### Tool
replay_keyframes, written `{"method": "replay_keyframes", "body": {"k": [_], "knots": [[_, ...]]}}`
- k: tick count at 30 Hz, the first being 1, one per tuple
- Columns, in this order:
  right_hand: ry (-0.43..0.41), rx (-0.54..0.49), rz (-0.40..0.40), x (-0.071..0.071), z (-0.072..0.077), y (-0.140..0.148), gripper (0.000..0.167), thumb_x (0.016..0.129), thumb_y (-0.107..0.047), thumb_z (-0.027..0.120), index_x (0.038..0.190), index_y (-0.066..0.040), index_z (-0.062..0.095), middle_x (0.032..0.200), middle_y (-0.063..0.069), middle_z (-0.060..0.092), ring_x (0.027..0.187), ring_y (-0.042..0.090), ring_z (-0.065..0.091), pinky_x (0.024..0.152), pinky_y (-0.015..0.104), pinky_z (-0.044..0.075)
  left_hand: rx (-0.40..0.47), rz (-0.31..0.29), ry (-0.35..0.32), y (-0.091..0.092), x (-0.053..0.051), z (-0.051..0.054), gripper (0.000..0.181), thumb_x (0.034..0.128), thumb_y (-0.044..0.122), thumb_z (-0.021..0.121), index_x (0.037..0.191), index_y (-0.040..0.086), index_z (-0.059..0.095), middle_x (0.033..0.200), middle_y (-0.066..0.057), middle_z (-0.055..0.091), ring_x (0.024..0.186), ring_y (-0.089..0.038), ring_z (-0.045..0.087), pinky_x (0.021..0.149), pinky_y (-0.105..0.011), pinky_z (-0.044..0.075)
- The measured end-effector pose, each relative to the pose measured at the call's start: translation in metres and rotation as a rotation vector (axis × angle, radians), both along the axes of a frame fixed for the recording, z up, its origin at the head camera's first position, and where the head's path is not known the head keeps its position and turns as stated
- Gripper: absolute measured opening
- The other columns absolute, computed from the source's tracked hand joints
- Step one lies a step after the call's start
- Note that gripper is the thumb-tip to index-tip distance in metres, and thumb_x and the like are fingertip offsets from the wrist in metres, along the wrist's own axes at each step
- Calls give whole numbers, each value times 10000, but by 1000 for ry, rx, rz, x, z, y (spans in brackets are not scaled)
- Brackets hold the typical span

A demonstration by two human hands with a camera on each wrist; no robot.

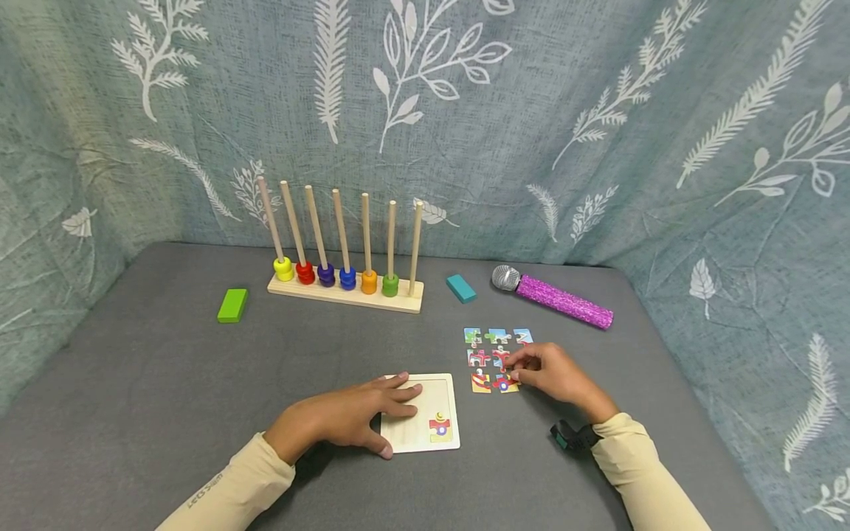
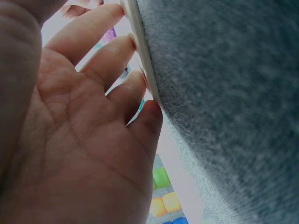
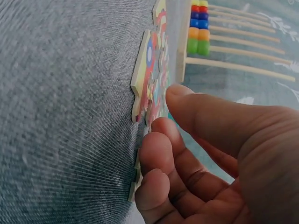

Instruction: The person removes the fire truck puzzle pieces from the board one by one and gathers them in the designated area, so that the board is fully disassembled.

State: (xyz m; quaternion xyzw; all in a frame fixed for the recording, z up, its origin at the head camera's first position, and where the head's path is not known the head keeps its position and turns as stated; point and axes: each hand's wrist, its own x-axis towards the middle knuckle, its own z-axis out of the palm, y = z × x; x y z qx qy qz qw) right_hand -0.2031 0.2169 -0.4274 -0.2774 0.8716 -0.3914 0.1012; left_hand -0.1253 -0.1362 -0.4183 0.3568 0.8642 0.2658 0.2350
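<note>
My left hand [image 1: 352,413] rests on the square wooden puzzle tray [image 1: 432,394], fingers spread over its left part. In the left wrist view the fingertips [image 2: 135,84] touch the tray. One red-and-yellow puzzle piece [image 1: 440,429] lies in the tray's lower right corner. To the right, my right hand [image 1: 551,372] is over the loose jigsaw pieces [image 1: 477,358], which lie in rows on the table. Its thumb and fingers are bent, with a gap and no piece seen between them in the right wrist view. The nearest is a piece with a blue circle [image 3: 149,56].
A wooden bead stacker [image 1: 345,295] with upright pegs stands at the back. A green block [image 1: 232,305] lies at the left. A teal block [image 1: 461,288] and a purple glittery microphone [image 1: 564,301] lie behind the pieces. A patterned cloth [image 1: 465,169] hangs behind the table.
</note>
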Motion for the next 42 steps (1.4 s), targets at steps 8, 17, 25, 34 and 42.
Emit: {"method": "replay_keyframes", "body": {"k": [8,17,25,34,42], "knots": [[36,27,7,6,1,-7,93,867,-31,711,955,-6,731,828,-2,680,721,76,595,644,255,503,-4,-3,-3,0,-1,-1,649,805,289,800,1383,112,564,1553,-5,332,1458,-279,173,1116,-523,231],[39,31,70,19,5,-25,91,884,-70,706,962,-46,747,845,-36,693,751,40,580,671,248,499,1,-8,-9,1,-2,-1,654,805,287,799,1384,100,559,1557,-15,322,1460,-280,164,1123,-520,215],[16,2,130,26,6,-35,94,880,-56,709,961,-41,755,877,-4,720,730,37,586,635,234,493,0,-8,-6,1,-2,-1,651,805,280,800,1381,96,562,1555,-18,325,1458,-281,167,1121,-518,222],[7,9,168,31,11,-47,115,889,-53,698,988,-35,754,928,-25,719,778,34,606,676,242,509,1,-12,-5,0,-2,-1,653,805,295,798,1382,98,562,1553,-19,330,1457,-290,170,1114,-524,236],[5,-1,209,37,15,-62,139,908,-54,669,1023,-25,743,933,-30,709,779,52,598,685,256,514,-5,-7,-16,0,-2,-1,656,814,313,787,1389,99,553,1559,-16,316,1459,-293,161,1112,-536,231]]}}
